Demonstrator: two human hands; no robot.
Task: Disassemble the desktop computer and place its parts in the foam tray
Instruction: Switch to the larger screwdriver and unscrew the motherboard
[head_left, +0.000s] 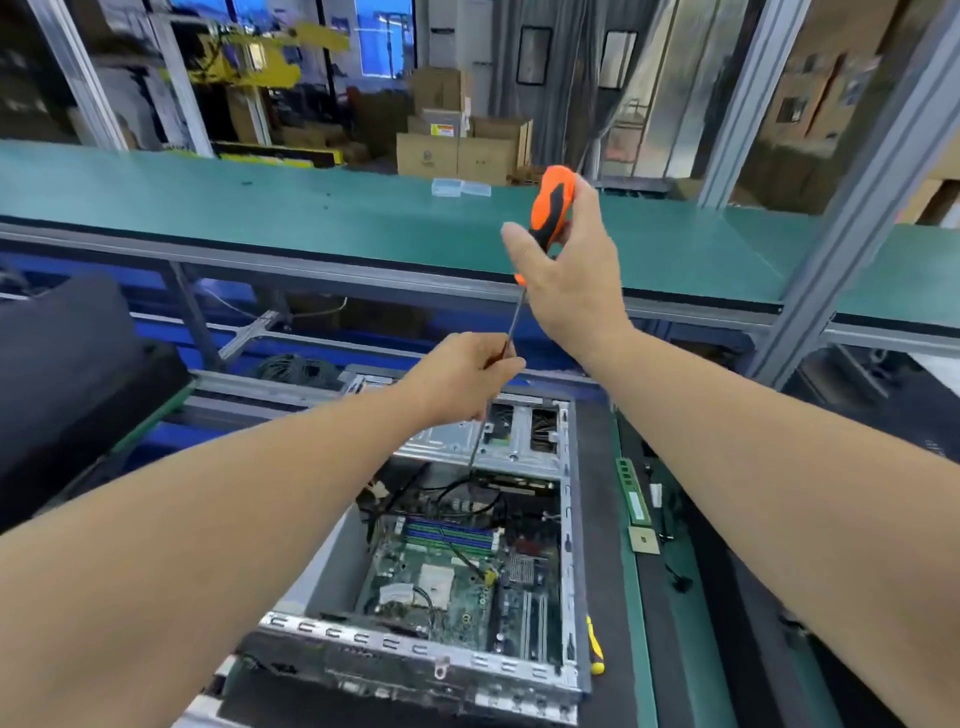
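Presently, head view: our right hand (569, 270) grips the screwdriver (550, 208) by its handle; our left hand (465, 376), below it, pinches the shaft, likely steadying the tip. Beneath both hands lies the open computer case (569, 519), motherboard (457, 577) still seated.

Factory/warehouse assembly workshop: green-mat workbench (311, 208) w/ alu-profile frame (852, 249) at 12 o'clock, stacked cardboard boxes (457, 140) behind, yellow machinery (260, 62) at 11.
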